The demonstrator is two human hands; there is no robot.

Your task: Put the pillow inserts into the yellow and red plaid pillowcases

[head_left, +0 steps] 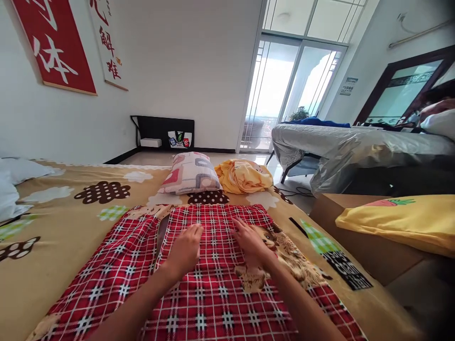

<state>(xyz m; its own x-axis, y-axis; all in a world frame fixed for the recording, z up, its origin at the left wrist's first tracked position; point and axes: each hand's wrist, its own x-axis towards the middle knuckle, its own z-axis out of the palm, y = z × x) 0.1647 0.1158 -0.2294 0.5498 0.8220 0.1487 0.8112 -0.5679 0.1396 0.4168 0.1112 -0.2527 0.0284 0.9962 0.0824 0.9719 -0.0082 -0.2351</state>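
Observation:
A red plaid bed cloth (213, 279) with a printed dog (269, 239) on its right side lies spread over the bed in front of me. Its left part is layered, and a dark gap shows between the layers. My left hand (186, 246) is over the middle of the cloth, fingers curled and close together; I see no fabric pulled up in it. To its right, my right hand (247, 239) rests on or just above the cloth beside the dog's head, fingers stretched out and slightly apart.
Past the cloth lie a patterned pillow (192, 173) and a bunched yellow cloth (245, 175) on the tan bed sheet (67, 222). White bedding (14, 182) is at left. At right, a yellow cushion (401, 220) sits on a cardboard box (359, 241), near a plastic-covered table (320, 139).

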